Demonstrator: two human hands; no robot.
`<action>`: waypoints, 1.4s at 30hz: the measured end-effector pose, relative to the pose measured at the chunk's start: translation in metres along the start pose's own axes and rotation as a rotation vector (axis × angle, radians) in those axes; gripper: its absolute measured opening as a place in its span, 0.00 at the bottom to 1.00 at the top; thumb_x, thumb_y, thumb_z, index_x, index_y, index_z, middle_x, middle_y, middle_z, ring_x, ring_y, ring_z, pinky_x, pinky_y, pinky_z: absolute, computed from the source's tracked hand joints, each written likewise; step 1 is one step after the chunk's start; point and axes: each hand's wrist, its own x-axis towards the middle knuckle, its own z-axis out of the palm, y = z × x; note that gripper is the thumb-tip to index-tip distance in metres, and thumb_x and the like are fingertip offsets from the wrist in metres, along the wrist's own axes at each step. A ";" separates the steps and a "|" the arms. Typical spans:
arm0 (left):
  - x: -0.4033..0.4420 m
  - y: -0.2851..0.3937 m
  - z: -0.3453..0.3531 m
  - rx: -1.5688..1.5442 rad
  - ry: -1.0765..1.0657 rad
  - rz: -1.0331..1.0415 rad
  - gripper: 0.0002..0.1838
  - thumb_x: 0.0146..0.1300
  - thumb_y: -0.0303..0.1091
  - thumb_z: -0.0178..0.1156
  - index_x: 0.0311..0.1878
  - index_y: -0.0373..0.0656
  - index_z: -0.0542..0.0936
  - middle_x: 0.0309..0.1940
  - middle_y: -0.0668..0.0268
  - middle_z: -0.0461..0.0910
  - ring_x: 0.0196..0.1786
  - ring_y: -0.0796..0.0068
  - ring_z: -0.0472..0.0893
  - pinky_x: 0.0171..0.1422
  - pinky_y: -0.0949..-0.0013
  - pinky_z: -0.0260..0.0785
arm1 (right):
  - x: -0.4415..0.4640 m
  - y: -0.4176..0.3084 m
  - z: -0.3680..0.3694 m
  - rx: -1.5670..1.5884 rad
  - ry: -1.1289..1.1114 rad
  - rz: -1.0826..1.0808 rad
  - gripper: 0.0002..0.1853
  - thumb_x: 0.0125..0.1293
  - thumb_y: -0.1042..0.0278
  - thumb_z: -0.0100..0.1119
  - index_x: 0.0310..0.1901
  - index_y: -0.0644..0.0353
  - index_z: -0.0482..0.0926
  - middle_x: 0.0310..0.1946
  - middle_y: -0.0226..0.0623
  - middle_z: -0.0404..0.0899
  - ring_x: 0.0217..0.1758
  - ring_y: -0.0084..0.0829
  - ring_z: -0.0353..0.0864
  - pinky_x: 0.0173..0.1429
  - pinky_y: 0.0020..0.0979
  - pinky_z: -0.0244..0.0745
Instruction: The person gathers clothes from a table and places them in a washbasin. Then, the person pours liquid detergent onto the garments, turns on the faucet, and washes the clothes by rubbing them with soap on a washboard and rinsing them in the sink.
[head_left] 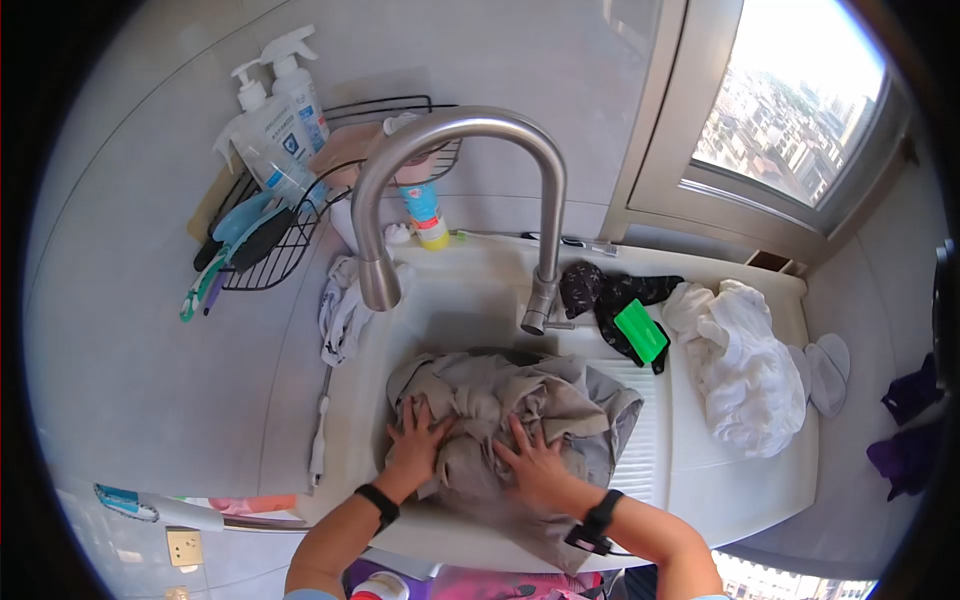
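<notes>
A bunched grey-beige garment [560, 400] fills the front of the white laundry sink [450, 270] and spills right over the ridged washboard [637, 450]. On its left part lies my left hand [418, 442], fingers spread and pressing on the cloth. My right hand [535, 458] rests on the middle of the same garment, its fingers also stretched apart. Neither hand is closed around the fabric. A metal faucet [460, 125] arches over the sink, its spout [380, 285] just behind the garment. The sink bottom under the cloth is hidden.
Right of the faucet are a black patterned cloth [590, 290], a green soap bar or brush [640, 331] and a white garment [745, 370]. White cloth [345, 310] lies on the left rim. A wire rack [265, 265] holds spray bottles [295, 90] and brushes [245, 230].
</notes>
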 end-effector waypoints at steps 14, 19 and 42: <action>0.146 -0.078 0.088 0.247 -0.016 0.121 0.23 0.57 0.40 0.50 0.58 0.63 0.66 0.61 0.60 0.61 0.60 0.46 0.62 0.54 0.37 0.58 | 0.193 0.049 0.093 0.148 -0.462 0.039 0.49 0.34 0.45 0.71 0.58 0.60 0.61 0.55 0.49 0.57 0.58 0.46 0.62 0.57 0.43 0.63; 0.203 -0.080 0.096 0.076 -0.053 0.018 0.14 0.56 0.35 0.49 0.46 0.52 0.75 0.44 0.62 0.75 0.46 0.58 0.76 0.46 0.54 0.69 | 0.213 0.075 0.109 0.184 -0.466 0.011 0.41 0.36 0.45 0.69 0.52 0.62 0.70 0.46 0.49 0.72 0.52 0.42 0.72 0.54 0.35 0.68; -0.013 -0.030 -0.003 -0.483 -0.252 0.064 0.29 0.40 0.34 0.62 0.51 0.43 0.69 0.45 0.50 0.66 0.49 0.52 0.69 0.50 0.56 0.67 | 0.263 0.032 0.004 0.442 -0.423 0.163 0.23 0.42 0.58 0.65 0.41 0.61 0.78 0.36 0.41 0.75 0.37 0.32 0.73 0.35 0.34 0.71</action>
